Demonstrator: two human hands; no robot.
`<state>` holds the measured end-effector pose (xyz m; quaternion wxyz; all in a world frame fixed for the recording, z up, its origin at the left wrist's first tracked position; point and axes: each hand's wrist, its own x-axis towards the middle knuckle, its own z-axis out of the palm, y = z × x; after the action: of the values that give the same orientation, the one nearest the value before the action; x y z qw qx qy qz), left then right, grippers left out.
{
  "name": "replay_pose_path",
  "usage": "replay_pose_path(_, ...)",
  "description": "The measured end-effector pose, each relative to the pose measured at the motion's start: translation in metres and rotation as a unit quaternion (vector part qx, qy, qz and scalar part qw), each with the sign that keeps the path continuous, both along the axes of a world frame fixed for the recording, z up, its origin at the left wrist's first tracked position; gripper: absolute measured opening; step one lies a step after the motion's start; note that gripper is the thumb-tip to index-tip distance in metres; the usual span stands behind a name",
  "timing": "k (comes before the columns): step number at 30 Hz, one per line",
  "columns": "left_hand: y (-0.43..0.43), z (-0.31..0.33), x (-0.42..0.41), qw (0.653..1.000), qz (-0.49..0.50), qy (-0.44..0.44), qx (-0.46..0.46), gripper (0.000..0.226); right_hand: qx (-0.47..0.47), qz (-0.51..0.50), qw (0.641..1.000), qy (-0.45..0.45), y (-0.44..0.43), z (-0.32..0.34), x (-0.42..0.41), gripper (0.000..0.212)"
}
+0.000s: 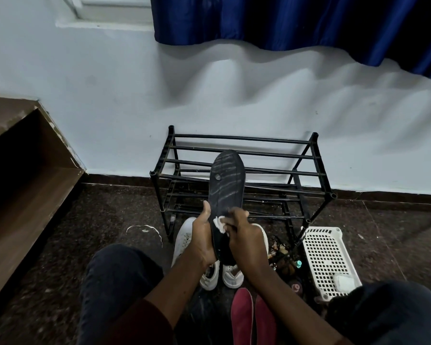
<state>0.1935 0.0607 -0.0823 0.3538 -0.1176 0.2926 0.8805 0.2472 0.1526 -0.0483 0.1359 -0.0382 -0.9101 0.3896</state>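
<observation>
A black flip-flop (226, 180) stands upright in front of me, its ribbed grey-streaked sole facing me and its toe end up. My left hand (201, 236) grips its lower left edge, thumb along the rim. My right hand (244, 235) pinches a small white wad of tissue or cloth (219, 223) and presses it against the lower part of the sole. The heel end is hidden between my hands.
A black metal shoe rack (241, 175) stands against the white wall. On the dark floor lie white sneakers (184, 239), smaller white shoes (222, 275), red shoes (241, 317), a white perforated basket (326, 260) and small clutter (284, 257). A brown wooden shelf (23, 175) is at left.
</observation>
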Motion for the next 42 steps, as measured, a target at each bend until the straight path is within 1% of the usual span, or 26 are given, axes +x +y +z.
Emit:
replay_pose_path(2,0.004,0.004,0.007,1.000,-0.007,0.009,0.021,0.075,0.014,-0.015,1.000,0.014,0.004,0.004,-0.014,0.027)
replay_pose_path(5,0.004,0.004,0.010,0.999,0.003,0.015,0.050,0.068,-0.006,-0.010,1.000,0.009,0.007,0.009,-0.025,0.031)
replay_pose_path(7,0.003,0.004,0.008,0.998,0.000,0.009,0.059,0.074,0.015,0.012,1.000,0.012,0.004,0.011,-0.022,0.030)
replay_pose_path(9,0.001,0.004,0.006,0.999,-0.012,-0.008,0.045,0.082,0.028,0.050,0.998,0.019,-0.001,0.010,-0.013,0.032)
replay_pose_path(12,-0.003,0.006,0.001,0.999,0.014,-0.029,0.040,0.086,-0.012,0.109,0.994,0.005,-0.009,0.003,0.010,0.039)
replay_pose_path(14,-0.007,0.008,-0.003,0.997,0.039,-0.038,0.053,0.088,-0.030,0.127,0.991,0.000,-0.007,-0.003,0.024,0.039)
replay_pose_path(16,-0.008,0.011,-0.004,0.996,0.048,-0.044,0.060,0.085,-0.010,0.159,0.987,0.023,-0.002,-0.007,0.033,0.042)
replay_pose_path(18,-0.008,0.011,-0.003,0.997,0.052,-0.038,0.051,0.082,0.034,0.176,0.981,0.068,0.006,-0.008,0.035,0.050)
replay_pose_path(20,-0.007,0.010,-0.004,0.997,0.057,-0.027,0.052,0.081,0.064,0.171,0.979,0.092,0.011,-0.005,0.030,0.049)
replay_pose_path(23,-0.004,0.009,-0.005,0.997,0.034,-0.013,0.061,0.084,0.084,0.127,0.983,0.105,0.009,-0.002,0.015,0.035)
replay_pose_path(25,0.001,0.012,0.001,0.999,-0.007,-0.004,0.052,0.087,0.063,0.092,0.990,0.082,0.002,0.000,0.005,0.035)
replay_pose_path(27,0.004,0.012,0.005,0.998,-0.039,0.006,0.045,0.087,0.020,0.081,0.995,0.054,-0.003,0.002,0.003,0.032)
replay_pose_path(28,0.004,0.009,0.005,0.998,-0.037,0.011,0.044,0.086,0.004,0.084,0.996,0.043,-0.005,0.003,0.004,0.031)
replay_pose_path(31,-0.003,0.002,-0.003,0.997,0.025,0.014,0.073,0.084,-0.030,0.126,0.991,0.032,-0.005,-0.001,0.020,0.026)
replay_pose_path(33,-0.007,0.004,-0.007,0.996,0.052,0.012,0.074,0.087,-0.023,0.165,0.985,0.044,-0.001,-0.006,0.033,0.027)
replay_pose_path(35,-0.008,0.003,-0.008,0.996,0.056,0.016,0.073,0.090,0.004,0.183,0.981,0.059,0.005,-0.009,0.040,0.032)
replay_pose_path(37,-0.008,0.004,-0.008,0.996,0.065,0.012,0.063,0.089,0.041,0.179,0.980,0.078,0.010,-0.010,0.039,0.033)
replay_pose_path(39,-0.007,-0.001,-0.010,0.996,0.064,0.007,0.055,0.088,0.066,0.149,0.982,0.097,0.011,-0.009,0.030,0.031)
replay_pose_path(40,-0.007,-0.002,-0.010,0.997,0.060,0.007,0.047,0.087,0.059,0.129,0.986,0.089,0.010,-0.008,0.026,0.031)
replay_pose_path(42,-0.003,-0.001,-0.005,0.999,0.033,0.014,0.033,0.085,0.002,0.102,0.994,0.042,0.006,-0.006,0.017,0.034)
